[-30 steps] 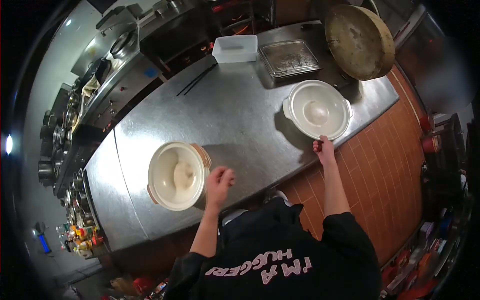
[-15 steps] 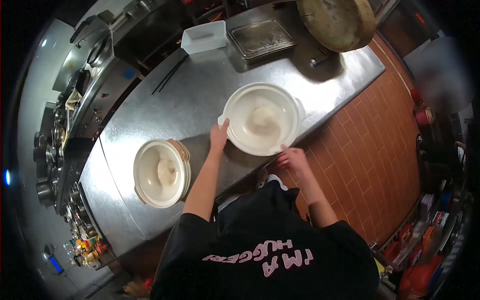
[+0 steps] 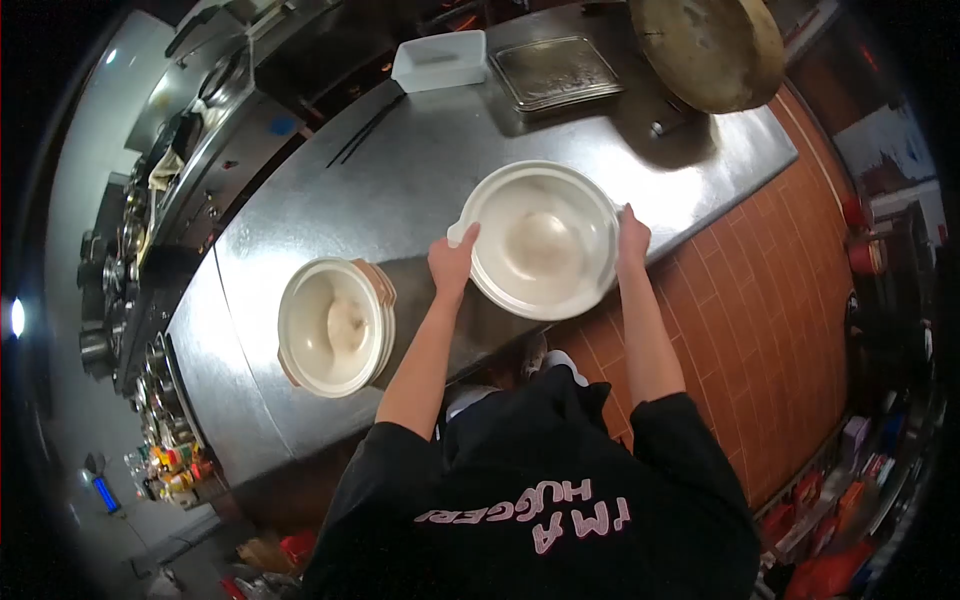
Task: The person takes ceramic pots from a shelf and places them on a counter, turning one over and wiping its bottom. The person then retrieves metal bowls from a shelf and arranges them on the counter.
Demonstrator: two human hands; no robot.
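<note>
A large white bowl [image 3: 540,240] with small side handles is held over the near edge of the steel table, its open top facing up. My left hand [image 3: 452,262] grips its left handle, thumb on the rim. On the opposite side, my right hand [image 3: 632,238] is closed on the right edge, fingers mostly hidden by the bowl. To the left, a stack of similar bowls [image 3: 337,326] with brownish handles stands on the table, its top bowl showing a pale inside.
The steel table [image 3: 400,200] bears a white rectangular tub [image 3: 440,62], a metal tray [image 3: 556,74], dark chopsticks [image 3: 362,135] and a large round pan [image 3: 708,50] along its far side. Tiled floor [image 3: 740,330] lies to the right; shelves with pots line the left.
My right hand has moved up from the bowl's lower edge to its right side and taken hold there. The bowl has turned slightly. The whole view has shifted a little.
</note>
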